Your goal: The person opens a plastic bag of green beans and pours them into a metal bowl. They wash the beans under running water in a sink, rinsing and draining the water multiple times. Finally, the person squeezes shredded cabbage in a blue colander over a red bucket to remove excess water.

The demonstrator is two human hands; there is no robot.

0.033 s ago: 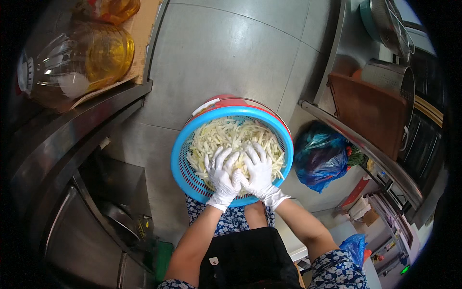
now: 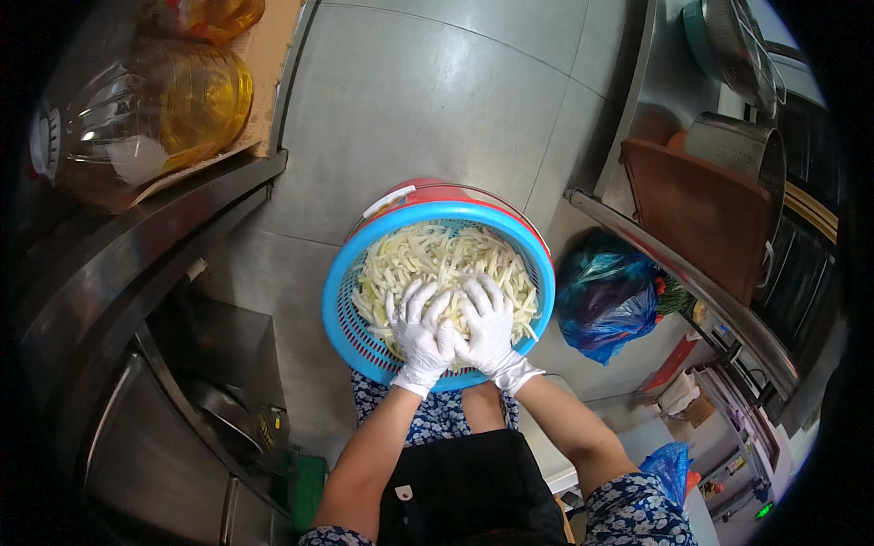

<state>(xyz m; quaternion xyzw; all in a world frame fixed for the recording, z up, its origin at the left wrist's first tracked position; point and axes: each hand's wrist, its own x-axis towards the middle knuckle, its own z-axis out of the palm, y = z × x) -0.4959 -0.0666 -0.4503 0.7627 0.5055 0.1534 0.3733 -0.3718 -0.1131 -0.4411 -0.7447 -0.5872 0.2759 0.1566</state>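
Note:
Pale, whitish-green vegetable strips (image 2: 432,250) heap up inside a round blue plastic basket (image 2: 335,323) with slotted sides. The basket rests on a red bucket (image 2: 439,194), whose wire handle with a white grip shows along the far rim. Both of my hands wear thin white gloves. My left hand (image 2: 422,338) lies on the strips with its fingers spread. Beside it, my right hand (image 2: 490,335) presses flat on the heap, fingers apart and pointing away from me. The two thumbs come close together in the middle. What lies beneath the palms is hidden.
Large oil bottles (image 2: 164,114) lie in view on a steel shelf at the left. On the right steel table stand a brown board (image 2: 696,214) and metal strainers (image 2: 742,59). A blue plastic bag (image 2: 605,296) sits right of the bucket on the grey tiled floor (image 2: 428,91).

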